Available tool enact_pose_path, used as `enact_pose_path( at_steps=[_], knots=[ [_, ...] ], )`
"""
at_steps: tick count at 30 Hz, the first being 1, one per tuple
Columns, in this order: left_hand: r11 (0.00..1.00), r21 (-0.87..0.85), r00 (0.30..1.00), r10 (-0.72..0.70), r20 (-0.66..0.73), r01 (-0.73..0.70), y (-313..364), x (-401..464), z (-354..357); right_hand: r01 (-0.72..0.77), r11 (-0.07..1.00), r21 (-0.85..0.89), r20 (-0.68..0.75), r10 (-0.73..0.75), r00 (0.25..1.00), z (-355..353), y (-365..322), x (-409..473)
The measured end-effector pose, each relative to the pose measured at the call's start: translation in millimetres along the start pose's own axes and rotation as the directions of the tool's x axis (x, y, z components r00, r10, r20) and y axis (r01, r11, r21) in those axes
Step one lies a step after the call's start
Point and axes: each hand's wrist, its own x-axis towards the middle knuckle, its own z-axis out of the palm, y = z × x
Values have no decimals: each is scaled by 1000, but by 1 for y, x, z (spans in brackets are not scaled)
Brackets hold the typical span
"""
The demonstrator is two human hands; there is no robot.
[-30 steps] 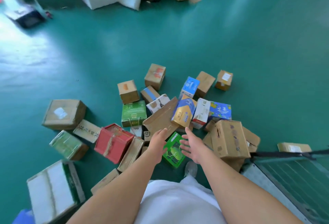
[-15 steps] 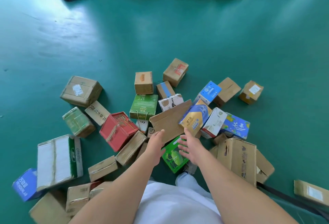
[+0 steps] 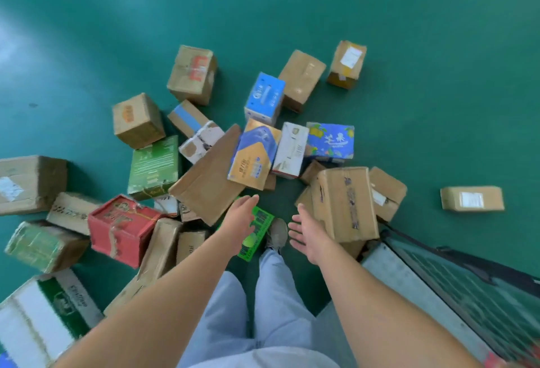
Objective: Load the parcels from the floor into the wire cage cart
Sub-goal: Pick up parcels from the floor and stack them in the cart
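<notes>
Both grips spread, holding nothing.

the left hand hides much of the bright green box; just right of that box, the wire cage cart is cut off by the frame's edge; box print is too blurred to read

Bright, motion-blurred, left-side floor glare

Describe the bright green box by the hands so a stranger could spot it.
Start at the parcel pile on the teal floor. Look at its near edge, just under the left hand, beside a grey shoe. Bright green box, flat, with fruit pictures; the other green ones stand farther left.
</notes>
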Motion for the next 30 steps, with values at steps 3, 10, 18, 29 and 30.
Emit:
enact_pose_path(
  at_steps=[3, 10, 18, 29, 30],
  knots=[
    [985, 170, 997, 3, 73, -15, -4, 48, 49, -39, 990, 139, -46, 46, 998, -45, 7, 47],
    [921, 390, 984, -63, 168, -7, -25, 150, 148, -96, 891, 444, -90, 151, 984, -122, 53, 147],
    [778, 621, 976, -50, 213, -95, -63, 270, 249, -129, 783, 608, -101, 237, 966, -181, 109, 262],
    [276, 895, 918, 289, 270, -350, -63, 414, 344, -151, 661, 735, -67, 291, 954, -194, 143, 383],
    [256, 899, 919, 275, 284, -355, -64, 420, 349, -147, 651, 744, -62, 287, 956, -193, 145, 390]
  ],
)
